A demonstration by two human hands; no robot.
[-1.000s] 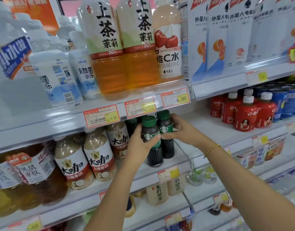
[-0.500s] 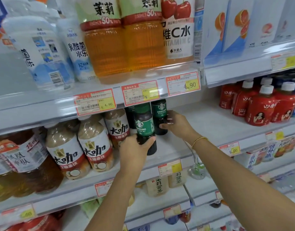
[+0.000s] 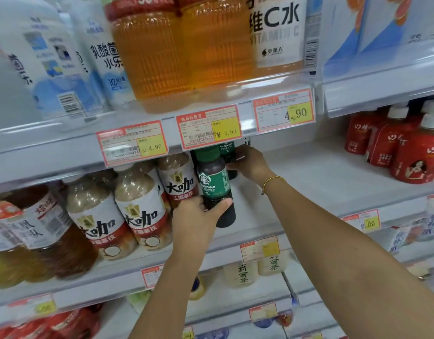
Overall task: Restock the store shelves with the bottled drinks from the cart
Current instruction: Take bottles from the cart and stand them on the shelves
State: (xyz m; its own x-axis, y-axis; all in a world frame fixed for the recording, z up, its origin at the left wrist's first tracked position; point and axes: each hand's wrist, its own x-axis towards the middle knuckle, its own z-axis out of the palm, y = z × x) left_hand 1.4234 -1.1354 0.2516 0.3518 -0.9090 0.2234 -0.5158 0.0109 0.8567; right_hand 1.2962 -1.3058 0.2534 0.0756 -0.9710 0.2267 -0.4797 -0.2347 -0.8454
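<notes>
- The white metal store shelf [image 3: 309, 189] was seen to carry both coffee bottles, just beside the brown milk-coffee bottles [image 3: 142, 211].
- The front dark plastic coffee bottle with a green label [image 3: 214, 184] was judged fairly light, rigid and smooth, and best taken round its lower body.
- The rear matching bottle [image 3: 227, 150] was set deeper in, partly hidden.
- The left hand [image 3: 196, 218] was wrapped round the front bottle's base, fingers [image 3: 222, 205] curled.
- The right hand [image 3: 250, 162] was closed on the rear bottle's side.
</notes>
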